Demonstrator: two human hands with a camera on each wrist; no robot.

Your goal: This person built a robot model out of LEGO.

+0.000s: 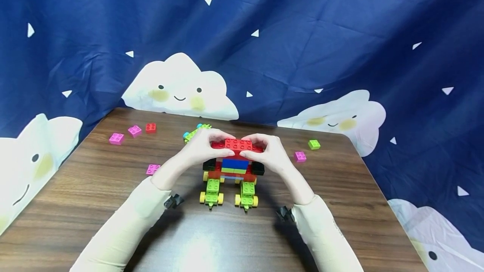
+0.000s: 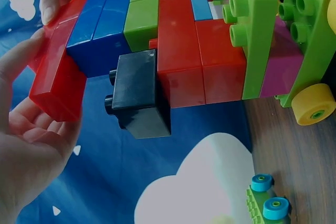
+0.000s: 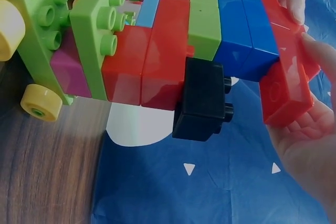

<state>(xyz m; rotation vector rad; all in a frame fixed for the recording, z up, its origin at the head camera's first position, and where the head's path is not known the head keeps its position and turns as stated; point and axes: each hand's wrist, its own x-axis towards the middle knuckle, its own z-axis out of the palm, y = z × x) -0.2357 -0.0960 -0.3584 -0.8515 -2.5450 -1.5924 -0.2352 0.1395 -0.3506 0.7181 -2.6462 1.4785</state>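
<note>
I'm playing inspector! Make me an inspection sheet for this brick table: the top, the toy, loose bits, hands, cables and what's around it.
Surface: brown wood-look table, bright glare near the front.
Job's things: brick build with a red top, blue and lime green middle, black side bricks and yellow wheels below.
Clutter: four loose pink bricks, one red brick, one lime green brick, one green piece with blue wheels.
Hands: left hand and right hand both grip the red top.
Cables: nothing seen.
Surroundings: dark blue curtain with smiling white clouds.
</note>
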